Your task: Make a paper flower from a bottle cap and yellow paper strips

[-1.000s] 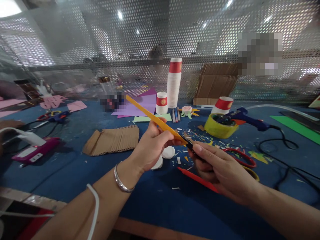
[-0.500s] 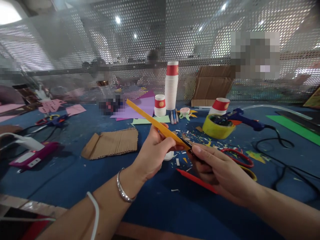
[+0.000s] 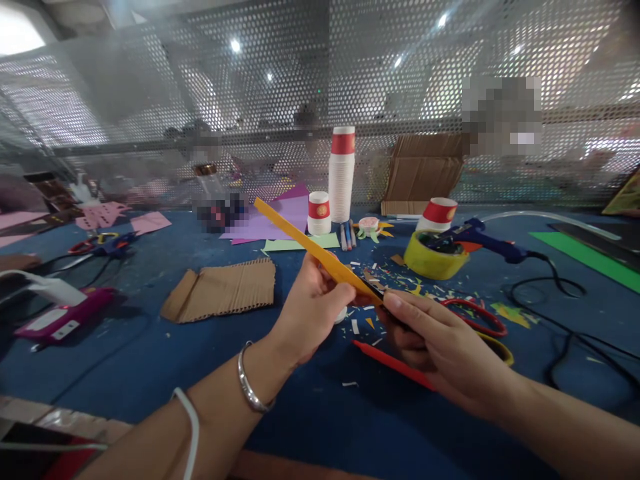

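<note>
My left hand (image 3: 317,303) pinches a long yellow-orange paper strip (image 3: 285,223) between thumb and fingers. The strip slants from upper left down to my right hand (image 3: 430,333). That hand is closed round a slim black tool (image 3: 376,291), its dark tip lying along the strip's lower end; most of the tool is hidden by my fingers, so its kind is unclear. Beneath my right hand lies a red pen (image 3: 390,362), partly covered. Behind the same hand show a red loop (image 3: 493,320) and a yellow loop, like scissor handles. Paper scraps (image 3: 356,327) are scattered around.
Corrugated cardboard (image 3: 225,290) lies left of my hands. A tall paper cup stack (image 3: 341,180) and a single cup (image 3: 319,213) stand at the back. Right of them, a glue gun (image 3: 480,237) rests on a yellow tape roll (image 3: 435,260). A purple power strip (image 3: 70,320) sits left.
Both hands keep nearly the same pose on the strip and the black tool. My left thumb has shifted slightly to the right along the strip. The view has moved slightly.
</note>
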Demonstrator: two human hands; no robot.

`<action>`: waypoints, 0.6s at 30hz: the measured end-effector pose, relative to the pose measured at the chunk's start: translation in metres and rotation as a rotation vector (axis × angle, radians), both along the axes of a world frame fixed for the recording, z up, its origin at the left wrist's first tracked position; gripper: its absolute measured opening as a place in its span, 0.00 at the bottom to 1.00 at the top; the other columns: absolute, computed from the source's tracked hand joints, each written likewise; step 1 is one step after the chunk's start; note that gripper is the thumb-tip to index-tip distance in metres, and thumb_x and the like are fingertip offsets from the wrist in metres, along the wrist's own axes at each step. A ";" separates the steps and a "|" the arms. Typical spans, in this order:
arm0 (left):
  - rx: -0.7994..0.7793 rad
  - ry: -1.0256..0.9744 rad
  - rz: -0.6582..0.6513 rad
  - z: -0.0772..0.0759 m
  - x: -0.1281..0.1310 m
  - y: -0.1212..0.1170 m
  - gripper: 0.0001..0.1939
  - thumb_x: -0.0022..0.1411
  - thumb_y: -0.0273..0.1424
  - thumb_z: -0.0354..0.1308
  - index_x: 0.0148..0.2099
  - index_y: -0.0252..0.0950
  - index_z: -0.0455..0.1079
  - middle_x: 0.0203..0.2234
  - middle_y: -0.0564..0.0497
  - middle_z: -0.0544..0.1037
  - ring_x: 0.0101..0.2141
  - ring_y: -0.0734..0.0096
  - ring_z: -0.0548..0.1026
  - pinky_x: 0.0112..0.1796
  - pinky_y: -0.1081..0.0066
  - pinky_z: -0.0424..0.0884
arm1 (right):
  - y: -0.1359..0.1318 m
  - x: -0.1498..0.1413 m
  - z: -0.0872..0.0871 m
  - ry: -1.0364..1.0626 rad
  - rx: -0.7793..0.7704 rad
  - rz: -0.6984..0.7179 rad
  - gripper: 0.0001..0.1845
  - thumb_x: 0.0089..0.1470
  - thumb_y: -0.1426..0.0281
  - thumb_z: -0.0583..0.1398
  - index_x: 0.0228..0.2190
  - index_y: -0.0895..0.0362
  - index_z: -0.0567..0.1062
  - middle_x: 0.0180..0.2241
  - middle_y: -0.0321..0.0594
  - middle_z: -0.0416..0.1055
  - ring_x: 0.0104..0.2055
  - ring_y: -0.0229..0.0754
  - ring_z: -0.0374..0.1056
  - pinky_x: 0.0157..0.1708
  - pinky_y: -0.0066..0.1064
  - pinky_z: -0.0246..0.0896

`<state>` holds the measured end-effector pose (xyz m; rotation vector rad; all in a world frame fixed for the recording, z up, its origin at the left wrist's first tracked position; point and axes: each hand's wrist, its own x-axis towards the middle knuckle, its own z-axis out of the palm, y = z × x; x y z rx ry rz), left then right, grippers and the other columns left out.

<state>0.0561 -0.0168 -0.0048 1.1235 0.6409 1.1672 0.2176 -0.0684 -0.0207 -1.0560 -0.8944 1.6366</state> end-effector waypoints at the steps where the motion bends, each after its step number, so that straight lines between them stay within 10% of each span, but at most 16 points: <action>1: 0.005 -0.008 -0.006 0.001 0.000 0.000 0.19 0.53 0.21 0.61 0.44 0.39 0.59 0.34 0.56 0.78 0.33 0.73 0.79 0.35 0.70 0.76 | 0.000 0.000 0.000 -0.006 0.003 -0.007 0.27 0.44 0.47 0.72 0.26 0.58 0.74 0.20 0.26 0.47 0.22 0.29 0.36 0.17 0.22 0.31; 18: 0.079 0.006 -0.020 0.003 -0.003 0.000 0.21 0.54 0.21 0.64 0.46 0.39 0.61 0.34 0.54 0.77 0.36 0.70 0.79 0.40 0.67 0.78 | 0.000 -0.003 0.005 0.015 0.044 -0.057 0.26 0.43 0.49 0.73 0.25 0.58 0.75 0.19 0.27 0.48 0.21 0.29 0.38 0.17 0.22 0.31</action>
